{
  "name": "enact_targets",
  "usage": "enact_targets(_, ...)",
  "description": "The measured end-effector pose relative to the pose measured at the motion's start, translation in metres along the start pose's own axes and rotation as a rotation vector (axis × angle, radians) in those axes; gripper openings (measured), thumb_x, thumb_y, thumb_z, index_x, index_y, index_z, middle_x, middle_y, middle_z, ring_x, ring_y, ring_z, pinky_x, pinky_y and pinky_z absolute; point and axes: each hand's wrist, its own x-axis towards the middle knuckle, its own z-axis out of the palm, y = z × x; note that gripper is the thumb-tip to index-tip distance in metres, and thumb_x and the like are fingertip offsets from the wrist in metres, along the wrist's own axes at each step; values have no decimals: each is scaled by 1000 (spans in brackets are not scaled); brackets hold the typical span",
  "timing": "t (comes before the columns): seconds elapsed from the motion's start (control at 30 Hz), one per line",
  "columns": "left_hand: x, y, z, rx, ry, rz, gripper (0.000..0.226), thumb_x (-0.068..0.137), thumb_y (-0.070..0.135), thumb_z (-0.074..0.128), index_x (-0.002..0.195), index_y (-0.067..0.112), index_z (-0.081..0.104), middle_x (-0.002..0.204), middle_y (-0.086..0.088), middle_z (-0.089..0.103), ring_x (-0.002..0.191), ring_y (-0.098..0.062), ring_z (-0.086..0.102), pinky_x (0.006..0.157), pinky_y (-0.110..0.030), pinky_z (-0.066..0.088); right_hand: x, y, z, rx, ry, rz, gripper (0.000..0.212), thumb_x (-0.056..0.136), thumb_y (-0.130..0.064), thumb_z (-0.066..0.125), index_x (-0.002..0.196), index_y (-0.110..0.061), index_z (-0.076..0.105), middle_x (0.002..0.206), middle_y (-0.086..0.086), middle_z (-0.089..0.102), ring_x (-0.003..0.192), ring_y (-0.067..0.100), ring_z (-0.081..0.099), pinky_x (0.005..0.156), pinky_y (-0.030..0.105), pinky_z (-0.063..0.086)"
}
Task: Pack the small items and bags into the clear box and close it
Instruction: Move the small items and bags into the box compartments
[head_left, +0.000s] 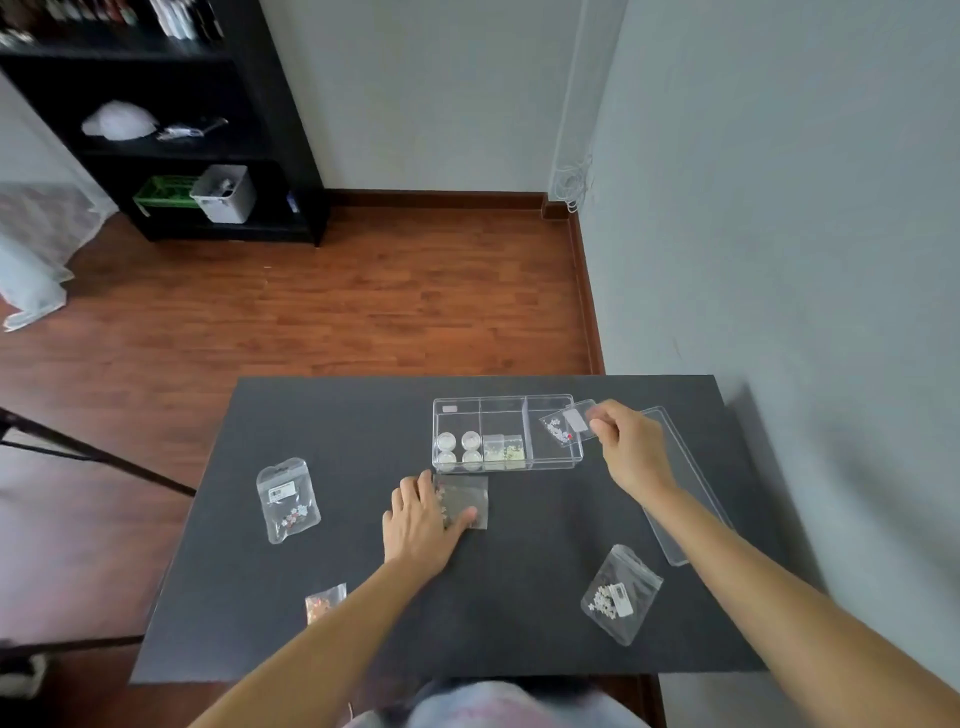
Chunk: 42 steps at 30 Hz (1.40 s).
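The clear box (506, 434) sits open toward the far side of the dark table (363, 415), split into three compartments. Its left compartment holds four small round jars (459, 450), the middle one two little packets (503, 448). Over the box's right compartment the right hand (631, 447) pinches a small clear bag (569, 423) of pale beads between thumb and fingertips, the bag tilted with its lower end inside the rim. Just right of the box, partly behind that hand and forearm, lies the clear lid (691, 493). Just in front of the box the left hand (423, 525) lies flat, fingers spread, pressing on a bag of small pieces (465, 499) on the table, not gripping it. Farther from the box lie three more bags: one well to its left (287, 500), one front right (621, 595), and a small orange-flecked one (325, 600) front left beside the left forearm
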Motion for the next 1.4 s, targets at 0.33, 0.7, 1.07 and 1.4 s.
enact_targets(0.33, 7, 24, 0, -90, -35, -274, 70, 72, 46, 79, 122, 12, 42, 129, -6, 38, 120, -24, 42, 89, -37, 52, 36, -12, 25, -452, -110, -178, 14, 93, -2, 51, 99, -8, 62, 72, 13, 60, 84, 35, 52, 72, 39, 41)
enact_targets(0.7, 0, 14, -1, -165, -122, -279, 54, 74, 30, 79, 111, 13, 45, 117, -4, 58, 111, -28, 56, 80, -38, 49, 46, -9, 44, -696, -125, -141, 27, 81, 7, 56, 100, -12, 59, 97, 10, 67, 101, 33, 45, 83, 41, 36)
enact_targets(1.07, -20, -3, -3, -225, -101, -216, 37, 77, 32, 70, 88, 21, 36, 78, 0, 60, 70, -29, 62, 60, -36, 48, 49, -6, 57, -836, -119, -183, 28, 78, -2, 68, 100, -18, 63, 104, 9, 58, 101, 31, 43, 85, 41, 34)
enact_targets(1.4, -17, 13, -32, -393, 5, 173, 12, 95, 7, 48, 83, 10, 48, 69, 10, 48, 61, -11, 44, 56, -22, 37, 27, 5, 50, -499, -52, -232, 45, 85, -4, 64, 127, -15, 50, 125, 14, 47, 109, 32, 45, 92, 43, 37)
